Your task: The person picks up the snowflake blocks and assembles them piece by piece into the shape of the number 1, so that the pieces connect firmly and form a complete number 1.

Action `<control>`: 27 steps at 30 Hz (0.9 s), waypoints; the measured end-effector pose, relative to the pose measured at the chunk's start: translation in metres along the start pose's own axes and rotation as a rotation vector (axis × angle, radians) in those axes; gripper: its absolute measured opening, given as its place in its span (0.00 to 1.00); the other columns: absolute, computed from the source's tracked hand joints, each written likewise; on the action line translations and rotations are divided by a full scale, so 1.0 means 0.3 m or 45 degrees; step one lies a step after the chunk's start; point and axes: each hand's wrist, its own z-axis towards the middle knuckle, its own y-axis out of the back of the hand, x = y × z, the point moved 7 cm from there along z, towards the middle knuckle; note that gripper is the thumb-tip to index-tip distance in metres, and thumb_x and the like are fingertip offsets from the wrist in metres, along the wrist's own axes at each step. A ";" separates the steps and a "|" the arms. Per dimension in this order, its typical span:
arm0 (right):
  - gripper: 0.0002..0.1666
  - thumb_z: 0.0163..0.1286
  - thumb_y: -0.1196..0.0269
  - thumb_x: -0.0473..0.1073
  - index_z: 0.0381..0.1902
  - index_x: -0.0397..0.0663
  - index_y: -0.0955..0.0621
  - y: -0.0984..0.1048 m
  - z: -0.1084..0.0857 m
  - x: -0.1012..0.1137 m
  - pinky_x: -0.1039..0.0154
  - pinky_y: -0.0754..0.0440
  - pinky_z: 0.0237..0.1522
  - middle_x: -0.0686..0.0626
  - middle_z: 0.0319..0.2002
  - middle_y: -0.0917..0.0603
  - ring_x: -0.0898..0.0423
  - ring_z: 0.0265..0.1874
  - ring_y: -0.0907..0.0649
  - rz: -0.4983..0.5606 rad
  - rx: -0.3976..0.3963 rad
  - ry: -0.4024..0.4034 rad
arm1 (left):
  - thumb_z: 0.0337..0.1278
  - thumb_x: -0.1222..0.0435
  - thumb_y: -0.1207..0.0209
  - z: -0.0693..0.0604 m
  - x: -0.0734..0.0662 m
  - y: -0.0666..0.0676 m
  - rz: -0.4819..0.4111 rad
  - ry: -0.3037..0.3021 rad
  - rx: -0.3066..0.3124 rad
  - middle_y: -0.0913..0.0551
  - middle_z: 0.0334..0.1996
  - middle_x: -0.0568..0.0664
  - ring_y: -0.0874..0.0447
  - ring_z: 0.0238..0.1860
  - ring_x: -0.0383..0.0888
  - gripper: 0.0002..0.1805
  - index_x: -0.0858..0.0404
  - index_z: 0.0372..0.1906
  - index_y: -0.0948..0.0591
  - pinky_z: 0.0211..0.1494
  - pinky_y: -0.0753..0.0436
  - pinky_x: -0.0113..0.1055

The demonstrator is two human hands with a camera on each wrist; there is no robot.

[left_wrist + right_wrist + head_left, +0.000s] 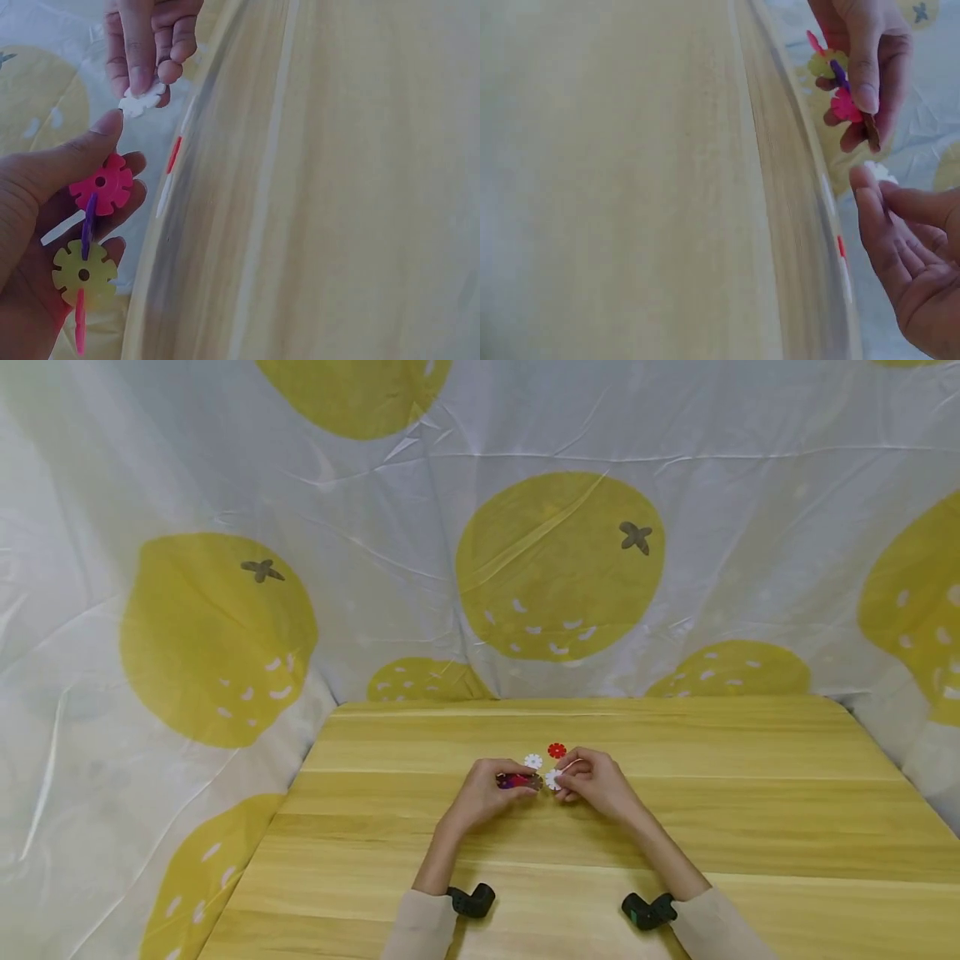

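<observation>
**Disc chain (88,240) held just beside a lone white disc (141,103)**

The chain — pink, purple, yellow and brown pieces can be seen — is held in the left hand (480,789), lengthwise between the thumb and the bent fingers. By the right hand (600,785) the lone white disc is pinched between thumb and index finger, with only a small gap left between it and the chain's end. Both are held above the desk (540,839). Just beyond the hands, a second white disc (532,761) and a red disc (557,750) are laid flat — the red one nearer the right hand.
</observation>
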 end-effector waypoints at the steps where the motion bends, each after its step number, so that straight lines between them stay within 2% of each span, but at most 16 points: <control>1: 0.10 0.72 0.35 0.30 0.47 0.28 0.21 -0.001 -0.006 0.003 0.58 0.10 0.35 0.32 0.37 0.11 0.41 0.32 0.09 0.016 0.018 0.007 | 0.58 0.65 0.27 0.001 0.004 -0.002 0.005 0.010 0.002 0.08 0.47 0.52 0.11 0.50 0.46 0.16 0.60 0.52 0.10 0.52 0.15 0.31; 7: 0.12 0.71 0.34 0.31 0.50 0.29 0.18 0.006 -0.026 0.021 0.55 0.09 0.36 0.31 0.38 0.11 0.41 0.34 0.09 0.034 0.002 0.059 | 0.58 0.65 0.27 0.003 0.006 -0.008 0.011 0.001 0.006 0.08 0.48 0.52 0.11 0.51 0.46 0.16 0.60 0.52 0.10 0.53 0.15 0.31; 13: 0.12 0.68 0.30 0.35 0.48 0.36 0.13 0.015 -0.042 0.029 0.60 0.10 0.37 0.36 0.37 0.09 0.44 0.35 0.09 -0.069 -0.052 0.084 | 0.58 0.65 0.27 0.003 0.000 -0.012 -0.002 -0.012 0.009 0.08 0.47 0.52 0.11 0.50 0.45 0.15 0.60 0.52 0.10 0.52 0.16 0.30; 22: 0.14 0.69 0.30 0.35 0.49 0.34 0.17 0.003 -0.047 0.033 0.56 0.10 0.38 0.34 0.39 0.10 0.40 0.36 0.09 -0.009 -0.063 0.068 | 0.59 0.66 0.28 0.000 -0.011 -0.009 -0.025 -0.029 0.017 0.08 0.47 0.52 0.11 0.48 0.44 0.15 0.60 0.51 0.10 0.48 0.16 0.27; 27: 0.13 0.68 0.29 0.35 0.49 0.36 0.15 0.003 -0.048 0.033 0.59 0.11 0.38 0.36 0.38 0.09 0.42 0.36 0.09 -0.058 -0.093 0.096 | 0.58 0.66 0.28 0.000 -0.012 -0.007 -0.034 -0.032 0.016 0.08 0.46 0.52 0.12 0.47 0.44 0.15 0.61 0.51 0.10 0.47 0.17 0.26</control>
